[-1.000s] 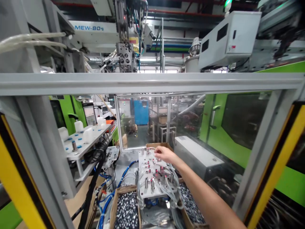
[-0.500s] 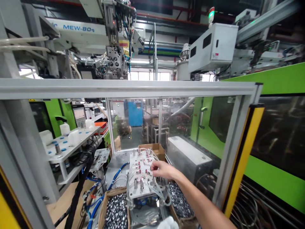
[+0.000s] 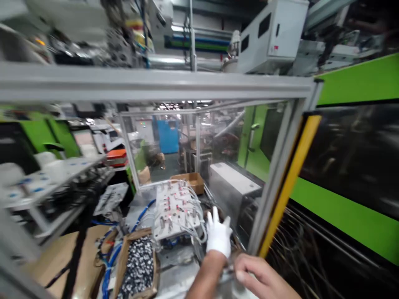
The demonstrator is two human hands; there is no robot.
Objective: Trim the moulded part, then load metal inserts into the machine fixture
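Observation:
My left hand (image 3: 219, 237), in a white glove, reaches forward with its fingers spread, just right of a pale fixture plate (image 3: 160, 230). It covers the spot beside the plate, and I cannot tell what its fingertips touch. My right hand (image 3: 260, 272) is bare and low at the right, behind the left hand, with its fingers curled and the thumb against them. Whether anything small is in it is hidden. The plate carries metal posts, red-lit spots and clear tubes (image 3: 199, 203). A carton (image 3: 156, 274) of small black and silver parts stands front left of the plate.
Aluminium frame bars (image 3: 156, 85) run across above the plate, with a yellow-edged post (image 3: 289, 187) at right. A grey-white box unit (image 3: 232, 178) and an open cardboard box (image 3: 196, 182) stand behind. Blue hoses (image 3: 143, 216) run at left.
My right hand has drawn back from the plate to the lower right. The gloved left hand has come forward and spread its fingers. The view has shifted and is blurred.

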